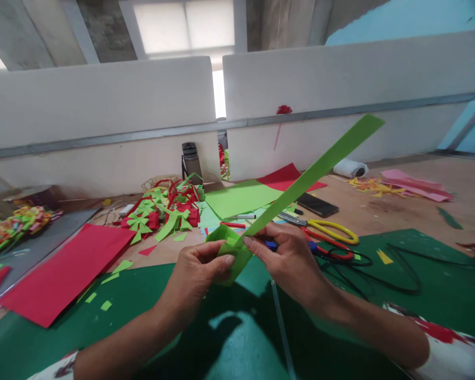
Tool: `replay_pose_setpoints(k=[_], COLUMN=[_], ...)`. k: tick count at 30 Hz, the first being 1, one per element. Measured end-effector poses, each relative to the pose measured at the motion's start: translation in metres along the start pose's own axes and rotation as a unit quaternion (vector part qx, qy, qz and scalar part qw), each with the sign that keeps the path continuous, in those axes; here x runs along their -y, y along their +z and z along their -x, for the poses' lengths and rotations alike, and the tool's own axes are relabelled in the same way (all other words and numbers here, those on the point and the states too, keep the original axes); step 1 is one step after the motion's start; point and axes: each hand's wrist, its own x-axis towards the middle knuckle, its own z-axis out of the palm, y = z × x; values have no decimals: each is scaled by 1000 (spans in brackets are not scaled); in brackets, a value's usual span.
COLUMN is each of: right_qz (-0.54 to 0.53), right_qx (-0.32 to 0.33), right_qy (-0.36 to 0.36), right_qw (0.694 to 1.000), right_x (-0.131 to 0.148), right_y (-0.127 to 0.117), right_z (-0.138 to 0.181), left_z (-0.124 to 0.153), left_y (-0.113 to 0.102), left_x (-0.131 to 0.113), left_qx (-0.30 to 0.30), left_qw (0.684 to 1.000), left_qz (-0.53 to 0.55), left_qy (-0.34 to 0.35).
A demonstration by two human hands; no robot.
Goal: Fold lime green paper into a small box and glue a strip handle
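My left hand (201, 266) is closed on a small folded green paper piece (226, 236), thumb in front and fingers behind. My right hand (287, 258) pinches a long bright green paper strip (316, 171) near its lower end, where it meets the folded piece. From there the strip rises to the upper right, its far end free. Whether strip and folded piece are joined cannot be seen. Behind my right hand are blue parts of a tool (312, 246), mostly hidden, near a black cable (404, 290). Below that hand runs a clear thin stick (282, 327).
Scissors (334, 229) with yellow and red handles lie beyond my right hand, near a phone (317, 205). Green and red paper cutouts (170, 206) are heaped before a dark bottle (190, 161). A red sheet (73, 272) lies left on the green mat (142, 295). White panels (103, 116) stand behind.
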Motion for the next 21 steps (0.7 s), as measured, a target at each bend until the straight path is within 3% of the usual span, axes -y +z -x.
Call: replay_pose_setpoints(k=[21], right_qz=[23], right_qx=[-9], right_qy=[-44], right_qw=[999], right_x=[3], right_y=[6], right_z=[-3], left_z=[-2], left_y=[4], left_x=[0], left_qx=[-12], left_qw=[1000], left_qz=[-7], left_qy=[3])
